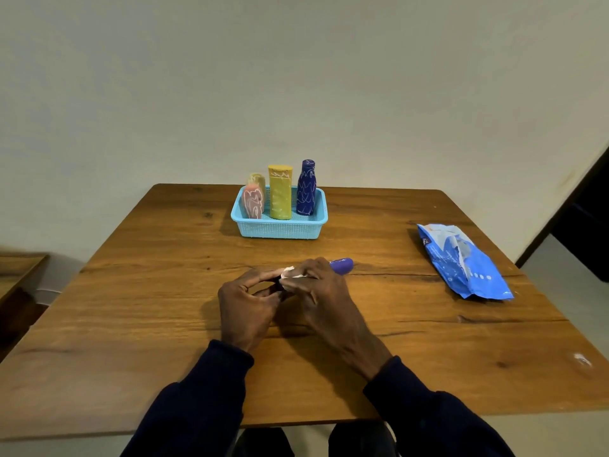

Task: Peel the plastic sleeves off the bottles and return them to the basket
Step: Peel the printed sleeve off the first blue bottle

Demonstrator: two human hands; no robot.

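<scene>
A purple bottle (342,265) lies on its side at the middle of the wooden table (164,324), its far end poking out past my right hand (324,298), which grips its body. My left hand (247,301) pinches the near end, where a bit of white torn plastic (291,272) shows between the fingers of both hands. Behind them a light-blue basket (280,227) holds several upright sleeved bottles: a pink one (253,201), a pale yellow one (258,181), a yellow one (280,192) and a dark blue one (306,188).
A blue and white plastic pouch (461,262) lies flat near the table's right edge. A second wooden surface (16,272) shows at the far left. A plain wall stands just behind the table.
</scene>
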